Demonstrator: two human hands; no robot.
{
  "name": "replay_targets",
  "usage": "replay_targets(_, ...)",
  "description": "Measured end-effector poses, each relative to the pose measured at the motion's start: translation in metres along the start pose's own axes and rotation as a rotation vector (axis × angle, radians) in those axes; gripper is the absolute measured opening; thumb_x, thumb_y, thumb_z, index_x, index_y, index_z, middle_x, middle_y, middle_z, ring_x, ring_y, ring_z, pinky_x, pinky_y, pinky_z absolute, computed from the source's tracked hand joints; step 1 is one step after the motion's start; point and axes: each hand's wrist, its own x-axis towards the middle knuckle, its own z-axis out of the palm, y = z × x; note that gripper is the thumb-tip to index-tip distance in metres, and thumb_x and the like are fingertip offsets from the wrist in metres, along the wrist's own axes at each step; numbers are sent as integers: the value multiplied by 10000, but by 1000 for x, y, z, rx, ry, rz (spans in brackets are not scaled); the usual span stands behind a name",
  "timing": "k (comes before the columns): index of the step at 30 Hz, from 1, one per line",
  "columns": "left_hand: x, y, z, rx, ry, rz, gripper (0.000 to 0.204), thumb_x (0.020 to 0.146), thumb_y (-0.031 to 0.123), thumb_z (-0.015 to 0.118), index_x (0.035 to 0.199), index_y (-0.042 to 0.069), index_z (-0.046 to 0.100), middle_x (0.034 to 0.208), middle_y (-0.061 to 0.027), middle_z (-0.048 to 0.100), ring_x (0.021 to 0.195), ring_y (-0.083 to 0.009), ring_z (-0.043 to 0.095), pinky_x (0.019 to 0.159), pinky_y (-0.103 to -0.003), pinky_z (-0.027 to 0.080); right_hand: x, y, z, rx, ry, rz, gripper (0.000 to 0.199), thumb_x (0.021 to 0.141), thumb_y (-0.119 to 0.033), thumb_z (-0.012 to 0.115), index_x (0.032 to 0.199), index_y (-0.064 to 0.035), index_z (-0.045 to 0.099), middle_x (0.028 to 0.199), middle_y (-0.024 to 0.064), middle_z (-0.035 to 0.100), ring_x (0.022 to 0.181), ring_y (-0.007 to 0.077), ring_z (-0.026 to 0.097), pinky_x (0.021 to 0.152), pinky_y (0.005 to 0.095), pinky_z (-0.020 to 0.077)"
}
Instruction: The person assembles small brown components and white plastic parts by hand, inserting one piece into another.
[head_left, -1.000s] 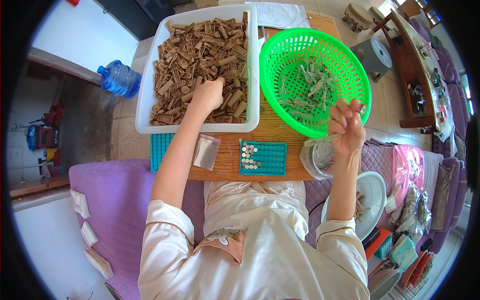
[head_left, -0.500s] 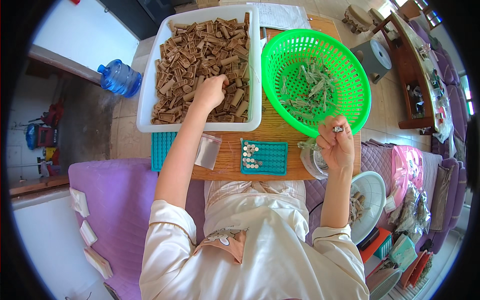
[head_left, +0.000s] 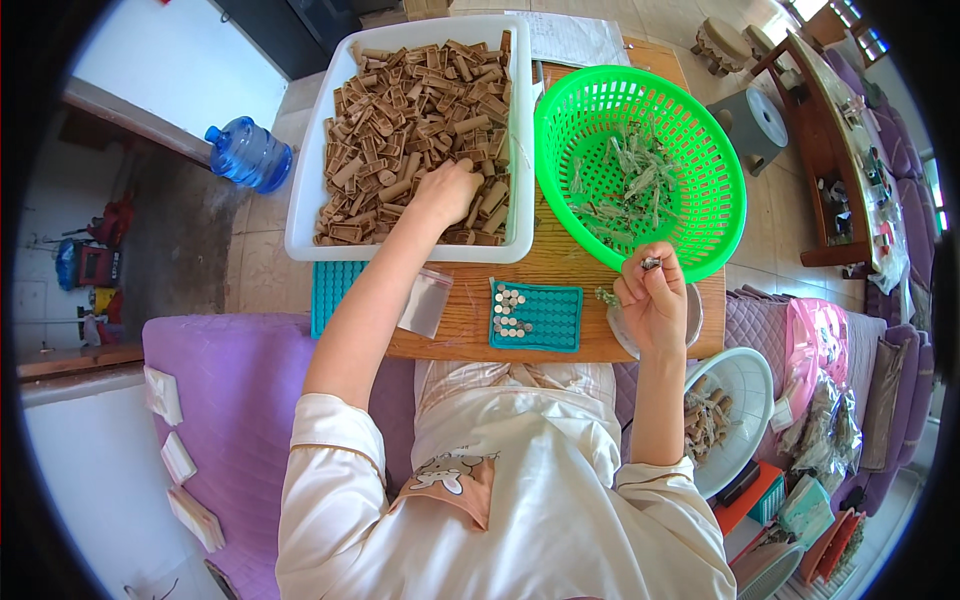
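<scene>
My left hand [head_left: 449, 190] rests on the heap of brown tube-shaped pieces [head_left: 410, 100] in the white tray [head_left: 300, 215], fingers curled into the pile. My right hand [head_left: 652, 295] is raised over the near rim of the green basket [head_left: 715, 215] and pinches a small metal piece [head_left: 650, 264] between thumb and fingers. Below it lies a small round dish [head_left: 690, 310], mostly hidden by the hand. A teal grid tray [head_left: 545, 315] with several small silvery discs in its left cells lies on the wooden board [head_left: 470, 335] between my arms.
The green basket holds thin greyish-green bits [head_left: 625, 190]. A clear little bag [head_left: 425, 302] and a second teal grid [head_left: 328, 290] lie by my left forearm. A white bowl with brown pieces [head_left: 735, 400] sits at my right; a blue water bottle [head_left: 248, 155] stands on the floor.
My right hand came down from over the green basket toward the board's right edge and now holds a small piece. My left hand stayed on the brown pieces.
</scene>
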Motion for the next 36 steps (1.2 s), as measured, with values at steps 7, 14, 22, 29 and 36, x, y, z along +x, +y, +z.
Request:
replay_targets(7, 3, -10, -9, -222, 88, -72, 90, 734, 38, 568, 818, 28, 539, 848, -157, 550, 813, -331, 555, 724, -396, 460, -8, 5, -7, 4, 22, 0, 96, 851, -99, 524, 933, -59, 497, 754, 2, 485, 587, 72, 370, 517, 205, 292)
replay_targets(14, -4, -23, -18, -443, 274, -314, 244, 759, 34, 485, 1001, 49, 500, 990, -176, 503, 867, -310, 542, 801, -364, 428, -16, 9, -1, -284, 69, -18, 77, 850, -69, 519, 919, -38, 507, 778, 1, 509, 609, 77, 425, 545, 198, 342)
replay_targets(22, -56, 63, -74, -817, 213, -50, 130, 814, 91, 500, 915, 46, 433, 764, -65, 480, 743, -195, 509, 713, -307, 407, -23, 4, 38, -1418, -22, -741, 175, 695, 49, 619, 843, -26, 562, 733, 94, 563, 613, 199, 551, 507, 259, 433)
replay_targets(29, -129, 120, -72, -1495, -286, 102, 240, 813, 146, 582, 923, 65, 384, 688, 42, 392, 594, -27, 339, 535, -186, 303, -27, 8, 45, -1446, -186, -930, 210, 677, 80, 606, 843, -32, 541, 758, 89, 551, 611, 194, 551, 509, 276, 444)
replay_targets(36, -148, 142, -57, -1580, 158, 85, 216, 793, 174, 635, 867, 43, 480, 627, 37, 377, 534, -17, 296, 445, -182, 245, -26, 13, 45, -1433, -341, -1040, 228, 559, -36, 664, 768, -51, 574, 761, 47, 567, 591, 165, 562, 462, 248, 424)
